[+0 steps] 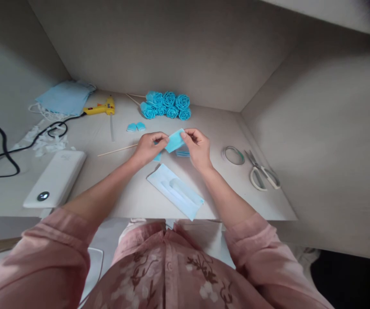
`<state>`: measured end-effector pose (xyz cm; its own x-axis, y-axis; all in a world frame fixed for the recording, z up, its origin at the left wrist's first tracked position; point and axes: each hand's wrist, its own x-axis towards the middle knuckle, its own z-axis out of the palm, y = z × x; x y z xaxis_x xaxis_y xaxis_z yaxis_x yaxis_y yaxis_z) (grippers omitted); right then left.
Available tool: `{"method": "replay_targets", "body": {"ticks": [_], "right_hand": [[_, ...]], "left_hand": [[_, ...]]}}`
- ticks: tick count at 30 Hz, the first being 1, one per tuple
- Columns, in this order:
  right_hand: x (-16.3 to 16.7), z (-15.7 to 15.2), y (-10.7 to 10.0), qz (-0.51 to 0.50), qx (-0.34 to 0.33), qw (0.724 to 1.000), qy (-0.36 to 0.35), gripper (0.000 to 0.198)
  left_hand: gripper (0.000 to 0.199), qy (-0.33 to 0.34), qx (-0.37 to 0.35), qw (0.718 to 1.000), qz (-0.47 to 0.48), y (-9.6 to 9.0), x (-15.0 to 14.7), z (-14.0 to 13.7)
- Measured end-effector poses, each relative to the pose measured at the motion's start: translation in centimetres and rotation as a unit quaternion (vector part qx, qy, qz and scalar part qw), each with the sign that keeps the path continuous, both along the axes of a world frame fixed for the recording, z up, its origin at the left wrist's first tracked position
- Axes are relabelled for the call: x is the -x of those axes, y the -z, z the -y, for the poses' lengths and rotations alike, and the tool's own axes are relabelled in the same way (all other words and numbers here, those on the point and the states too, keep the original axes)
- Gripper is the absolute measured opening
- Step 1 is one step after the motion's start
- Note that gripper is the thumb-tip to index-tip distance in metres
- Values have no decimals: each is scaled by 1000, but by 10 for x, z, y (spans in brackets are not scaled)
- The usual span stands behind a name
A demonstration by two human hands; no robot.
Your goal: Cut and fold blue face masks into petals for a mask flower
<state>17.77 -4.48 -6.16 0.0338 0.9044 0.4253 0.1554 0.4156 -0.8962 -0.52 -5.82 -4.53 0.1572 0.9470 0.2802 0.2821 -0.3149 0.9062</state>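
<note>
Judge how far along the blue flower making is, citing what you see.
Done: a cluster of blue roses at the back. In hand: left hand and right hand hold a blue strip. Left: the cut mask and blue sheets look unused.

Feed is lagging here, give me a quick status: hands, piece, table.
Left hand and right hand both pinch the blue strip above the desk. Cut mask lies just below. Scissors and tape roll sit off right, apart.

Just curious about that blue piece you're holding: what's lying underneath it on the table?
Under the blue piece, a small stack of blue strips peeks out beside the right hand. The hands hide anything more.
</note>
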Motion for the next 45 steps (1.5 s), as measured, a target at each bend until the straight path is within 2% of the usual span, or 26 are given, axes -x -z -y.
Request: {"method": "replay_targets", "body": {"ticks": [3,7,9,12,14,20,27,31,36,38,41,45], "right_hand": [[2,6,-4,53,-36,998,-2,19],[5,15,-10,121,-100,988,-10,18],[6,17,-12,118,-85,989,-26,20],[7,16,-11,103,-27,992,-61,48],[7,14,-10,102,-13,992,-75,56],[4,8,-6,102,-30,993,-49,46],[5,7,-5,86,-30,995,-48,42],[5,6,-4,80,-21,994,-75,47],[5,7,-6,63,10,992,-113,58],[6,9,-7,66,12,993,-98,52],[6,9,-8,68,7,996,-60,33],[6,11,-10,75,-20,996,-40,24]], "left_hand": [[27,9,-28,1000,1,-2,-1,2],[21,-13,-55,998,-25,-2,-3,3],[20,-18,-47,999,-6,-2,-3,2],[22,-21,-18,998,52,-1,-2,0],[25,-24,3,995,94,0,-1,-2],[28,-43,53,981,180,1,3,-8],[41,8,79,962,261,4,3,-11],[41,22,76,964,255,5,3,-10],[35,18,59,982,181,6,0,-8],[31,20,48,988,144,7,-2,-5],[29,26,39,992,115,9,-7,-1],[39,52,78,984,153,7,-10,1]]}}
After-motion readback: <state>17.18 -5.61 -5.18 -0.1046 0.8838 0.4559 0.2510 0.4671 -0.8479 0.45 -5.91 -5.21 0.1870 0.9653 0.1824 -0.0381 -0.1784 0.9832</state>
